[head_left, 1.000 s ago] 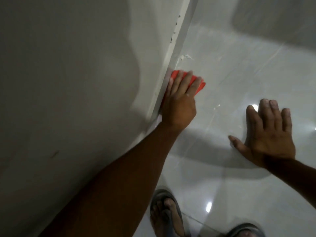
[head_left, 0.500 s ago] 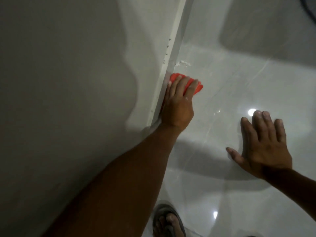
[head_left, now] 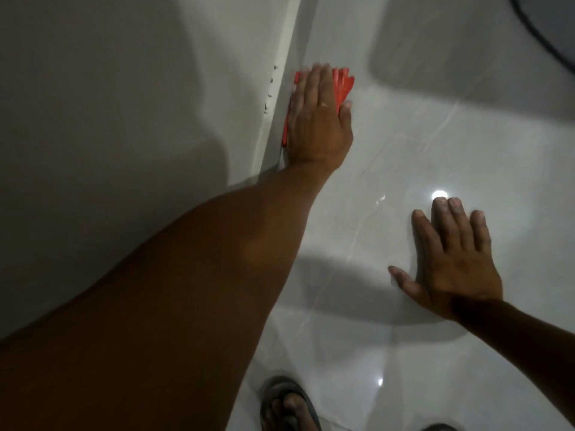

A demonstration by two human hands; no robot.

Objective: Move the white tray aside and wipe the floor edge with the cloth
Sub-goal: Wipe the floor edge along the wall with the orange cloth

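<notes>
My left hand presses flat on an orange-red cloth where the glossy white floor meets the wall's pale skirting strip. Most of the cloth is hidden under my palm; its far end and a thin strip by the skirting show. My right hand lies flat on the floor tiles with fingers spread and nothing in it. No white tray is in view.
The grey wall fills the left side. Small dark specks mark the skirting beside the cloth. My sandalled foot is at the bottom edge. A dark curved object shows at the top right corner.
My left hand has slid the cloth farther along the skirting, away from me, with fingers now straighter. My right hand stays planted on the floor.
</notes>
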